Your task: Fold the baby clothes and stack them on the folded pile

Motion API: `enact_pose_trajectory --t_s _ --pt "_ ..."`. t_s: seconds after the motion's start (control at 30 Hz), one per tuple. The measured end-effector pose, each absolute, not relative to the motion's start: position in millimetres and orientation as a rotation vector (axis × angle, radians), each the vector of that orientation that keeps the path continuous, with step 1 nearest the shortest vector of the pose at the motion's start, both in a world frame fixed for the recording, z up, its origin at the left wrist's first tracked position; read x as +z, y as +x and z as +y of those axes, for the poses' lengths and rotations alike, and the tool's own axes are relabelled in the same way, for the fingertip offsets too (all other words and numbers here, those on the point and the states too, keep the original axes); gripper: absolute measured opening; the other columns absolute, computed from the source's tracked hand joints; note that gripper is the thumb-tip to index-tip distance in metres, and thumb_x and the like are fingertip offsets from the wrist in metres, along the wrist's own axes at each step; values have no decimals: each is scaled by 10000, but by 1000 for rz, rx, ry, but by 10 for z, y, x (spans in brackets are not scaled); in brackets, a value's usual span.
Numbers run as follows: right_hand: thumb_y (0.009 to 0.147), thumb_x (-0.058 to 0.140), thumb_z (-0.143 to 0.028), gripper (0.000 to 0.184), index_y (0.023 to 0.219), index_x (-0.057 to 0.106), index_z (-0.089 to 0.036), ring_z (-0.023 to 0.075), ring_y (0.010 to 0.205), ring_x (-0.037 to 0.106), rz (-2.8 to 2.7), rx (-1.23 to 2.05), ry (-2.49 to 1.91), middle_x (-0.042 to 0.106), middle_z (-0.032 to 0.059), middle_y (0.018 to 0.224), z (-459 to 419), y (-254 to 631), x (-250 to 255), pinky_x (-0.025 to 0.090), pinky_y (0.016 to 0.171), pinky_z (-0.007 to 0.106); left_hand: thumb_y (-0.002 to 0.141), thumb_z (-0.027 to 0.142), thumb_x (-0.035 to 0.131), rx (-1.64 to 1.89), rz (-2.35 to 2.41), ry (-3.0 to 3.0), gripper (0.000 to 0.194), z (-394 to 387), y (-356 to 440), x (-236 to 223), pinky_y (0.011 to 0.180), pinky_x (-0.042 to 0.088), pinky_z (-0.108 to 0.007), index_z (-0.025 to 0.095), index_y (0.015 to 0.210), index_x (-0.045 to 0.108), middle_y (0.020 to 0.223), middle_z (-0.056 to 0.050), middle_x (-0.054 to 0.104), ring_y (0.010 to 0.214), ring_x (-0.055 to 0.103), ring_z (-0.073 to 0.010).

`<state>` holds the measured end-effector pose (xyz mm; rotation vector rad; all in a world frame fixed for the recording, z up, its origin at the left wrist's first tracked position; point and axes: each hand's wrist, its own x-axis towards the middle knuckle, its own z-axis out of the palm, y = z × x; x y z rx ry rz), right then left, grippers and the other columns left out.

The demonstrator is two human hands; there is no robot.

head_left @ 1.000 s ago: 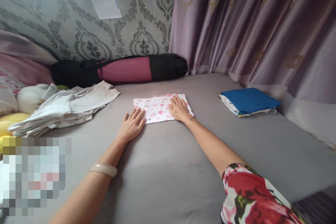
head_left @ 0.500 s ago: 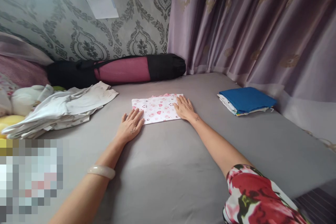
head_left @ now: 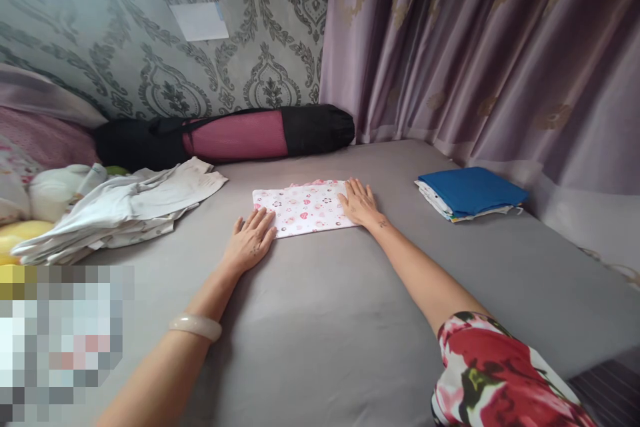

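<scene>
A folded white cloth garment [head_left: 305,210] printed with pink hearts and flowers lies flat on the grey bed sheet [head_left: 320,320], with a bit of pink ruffle showing along its far edge. My left hand [head_left: 251,238] rests flat on its near left corner, fingers stretched out. On its right end lies my right hand [head_left: 361,203], palm down, fingers extended. Neither hand grips the fabric. A pale bangle [head_left: 195,327] circles my left wrist.
At the left lies a pile of pale clothes [head_left: 135,203] beside plush toys [head_left: 63,190]. Along the wall rests a long black and pink bag [head_left: 235,135]. A folded blue cloth [head_left: 473,190] tops a small stack at the right, near the purple curtain [head_left: 450,47].
My right hand has slid a little to the right along the garment's right end. My left hand stays at the near left corner. The view has shifted slightly.
</scene>
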<state>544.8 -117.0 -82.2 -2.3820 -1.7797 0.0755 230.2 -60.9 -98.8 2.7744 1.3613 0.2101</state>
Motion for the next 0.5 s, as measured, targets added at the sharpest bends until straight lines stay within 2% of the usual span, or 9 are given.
enact_pose_trajectory --t_s 0.07,0.17,0.3,0.4,0.5 --pt "1015 180 -438 652 1546 242 -65 247 1513 108 -1780 25 -2368 161 131 1635 -1174 5483 -829 72 1218 465 1002 476 196 204 1362 2773 594 -603 2301 -995 1190 187 -538 225 1516 353 1596 -81 311 1494 225 -256" --pt "1016 164 -424 636 1549 247 -86 236 1504 157 -1830 79 -2352 181 113 1633 -1174 5505 -858 96 1216 461 1003 477 189 201 1358 2762 596 -608 2299 -998 1189 179 -544 221 1519 343 1597 -81 310 1492 230 -259" --pt "1019 183 -428 619 1541 281 -110 244 1486 215 -1866 138 -2358 240 110 1619 -1167 5510 -868 103 1211 474 1003 474 212 257 1353 2761 576 -622 2313 -955 1182 178 -551 225 1498 369 1560 -95 388 1459 302 -264" --pt "1025 193 -407 579 1507 365 -136 247 1470 253 -1851 118 -2332 322 102 1591 -1145 5528 -826 106 1206 477 1007 459 219 318 1364 2794 524 -584 2379 -856 1165 205 -527 241 1406 479 1435 -100 542 1349 450 -261" --pt "1032 185 -370 542 1415 512 -169 244 1428 336 -1838 108 -2313 453 97 1515 -1082 5559 -753 121 1198 471 1011 432 215 324 1394 2852 502 -467 2498 -736 1105 275 -504 223 1213 624 1206 -105 675 1161 577 -266"
